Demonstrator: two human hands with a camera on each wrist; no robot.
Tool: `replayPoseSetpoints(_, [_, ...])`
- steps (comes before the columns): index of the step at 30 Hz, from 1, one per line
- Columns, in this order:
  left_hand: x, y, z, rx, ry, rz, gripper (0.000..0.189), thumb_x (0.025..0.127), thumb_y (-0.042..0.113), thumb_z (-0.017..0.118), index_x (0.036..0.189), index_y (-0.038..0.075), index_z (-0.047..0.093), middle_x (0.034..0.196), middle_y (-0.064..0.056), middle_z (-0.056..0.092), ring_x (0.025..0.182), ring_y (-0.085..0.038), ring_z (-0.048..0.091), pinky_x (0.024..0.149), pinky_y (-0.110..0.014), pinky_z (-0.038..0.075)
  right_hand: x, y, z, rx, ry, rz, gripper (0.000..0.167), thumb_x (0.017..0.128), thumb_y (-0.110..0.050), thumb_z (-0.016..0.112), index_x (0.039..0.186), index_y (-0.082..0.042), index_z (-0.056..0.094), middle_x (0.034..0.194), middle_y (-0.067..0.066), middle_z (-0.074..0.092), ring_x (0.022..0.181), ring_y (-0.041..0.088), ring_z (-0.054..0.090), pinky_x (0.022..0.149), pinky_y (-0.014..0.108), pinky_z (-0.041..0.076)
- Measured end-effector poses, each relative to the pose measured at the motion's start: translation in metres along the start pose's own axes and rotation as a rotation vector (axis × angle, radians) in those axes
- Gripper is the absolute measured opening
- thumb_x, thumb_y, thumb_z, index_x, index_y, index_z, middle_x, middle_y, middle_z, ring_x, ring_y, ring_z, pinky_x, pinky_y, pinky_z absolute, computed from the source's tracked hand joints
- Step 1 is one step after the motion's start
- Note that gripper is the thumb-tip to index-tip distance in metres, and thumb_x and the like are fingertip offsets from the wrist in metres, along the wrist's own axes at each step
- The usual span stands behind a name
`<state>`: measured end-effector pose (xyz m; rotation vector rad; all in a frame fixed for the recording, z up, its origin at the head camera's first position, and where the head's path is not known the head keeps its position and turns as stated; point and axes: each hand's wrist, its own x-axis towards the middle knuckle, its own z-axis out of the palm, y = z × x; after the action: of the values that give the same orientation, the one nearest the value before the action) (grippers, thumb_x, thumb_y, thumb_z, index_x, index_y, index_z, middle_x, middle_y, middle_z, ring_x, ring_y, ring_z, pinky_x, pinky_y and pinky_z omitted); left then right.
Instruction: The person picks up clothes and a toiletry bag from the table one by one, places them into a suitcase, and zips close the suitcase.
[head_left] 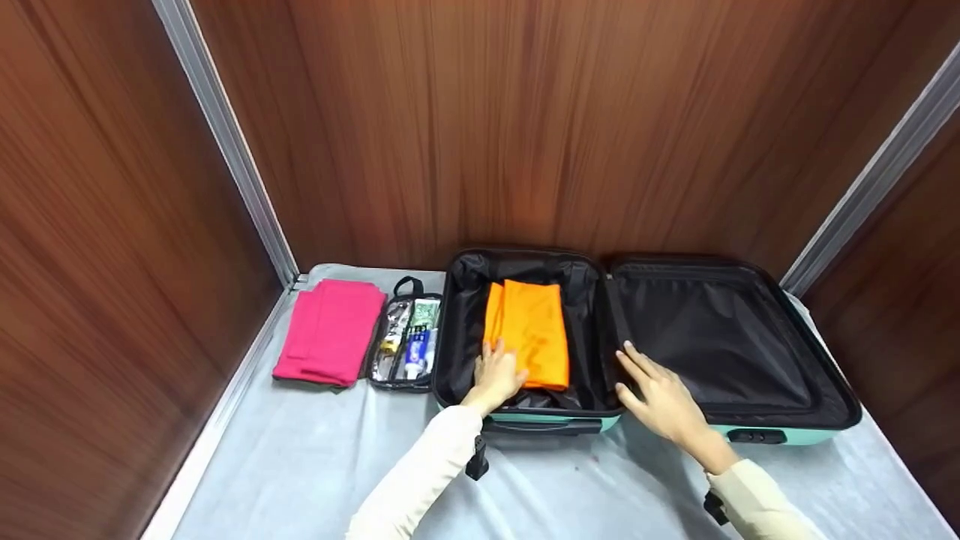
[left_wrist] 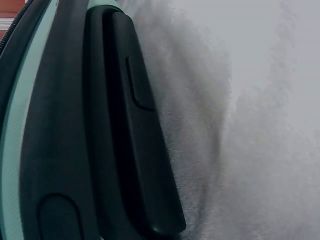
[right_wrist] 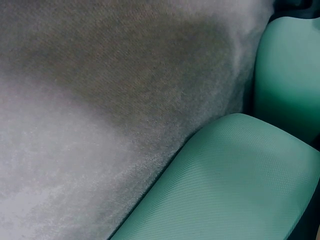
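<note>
An opened mint-green suitcase (head_left: pixel 592 426) with black lining lies flat in the head view. Folded orange cloth (head_left: pixel 536 330) rests in its left half. My left hand (head_left: pixel 496 377) touches the lower left part of that cloth with its fingers extended. Over the inner edge between the two halves is my right hand (head_left: pixel 660 397), fingers spread, nothing in its grasp. The left wrist view shows the suitcase's black carry handle (left_wrist: pixel 145 130); the right wrist view shows its green shell (right_wrist: pixel 235 185). Neither hand appears in the wrist views.
Left of the suitcase lies a clear-fronted toiletry pouch (head_left: pixel 403 384) with tubes inside. Beyond it is a folded pink cloth (head_left: pixel 334 330). The suitcase's right half (head_left: pixel 712 337) has a black lining panel. Wood-patterned walls (head_left: pixel 480 135) stand behind and at both sides of the light-blue surface (head_left: pixel 300 465).
</note>
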<state>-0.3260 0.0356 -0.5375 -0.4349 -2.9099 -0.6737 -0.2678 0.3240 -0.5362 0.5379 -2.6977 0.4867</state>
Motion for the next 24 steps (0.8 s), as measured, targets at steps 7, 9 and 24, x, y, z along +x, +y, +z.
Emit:
replayPoseSetpoints(7, [-0.0017,0.0000,0.0007,-0.043,0.014,-0.005,0.034,0.090,0.022,0.070,0.116,0.000,0.069,0.141,-0.026,0.049,0.134,-0.051,0.037,0.102,-0.063,0.036,0.0009,-0.0005,0.0001,0.004,-0.001,0.002,0.054,0.097,-0.028,0.060,0.145,-0.005,0.049,0.153,0.014,0.039,0.133,0.040,0.044,0.102,0.060,0.036])
replayPoseSetpoints(9, [-0.0021,0.0000,0.0013,-0.047,0.024,-0.004,0.034,0.090,0.021,0.070,0.116,0.000,0.069,0.141,-0.027,0.049,0.133,-0.052,0.037,0.103,-0.063,0.035,0.0007,-0.0005,0.0003,0.004,0.000,0.002,0.055,0.097,-0.028,0.061,0.145,-0.005,0.049,0.153,0.013,0.039,0.133,0.040,0.044,0.102,0.060,0.037])
replayPoseSetpoints(24, [-0.0011,-0.0023,-0.0053,-0.074,0.152,0.068,0.026,0.087,0.013,0.069,0.111,0.002,0.069,0.124,-0.021,0.059,0.122,-0.046,0.048,0.098,-0.055,0.040,0.0001,0.0008,0.0016,0.001,0.034,-0.024,0.054,0.096,-0.028,0.062,0.143,-0.005,0.051,0.151,0.014,0.042,0.132,0.040,0.046,0.100,0.059,0.039])
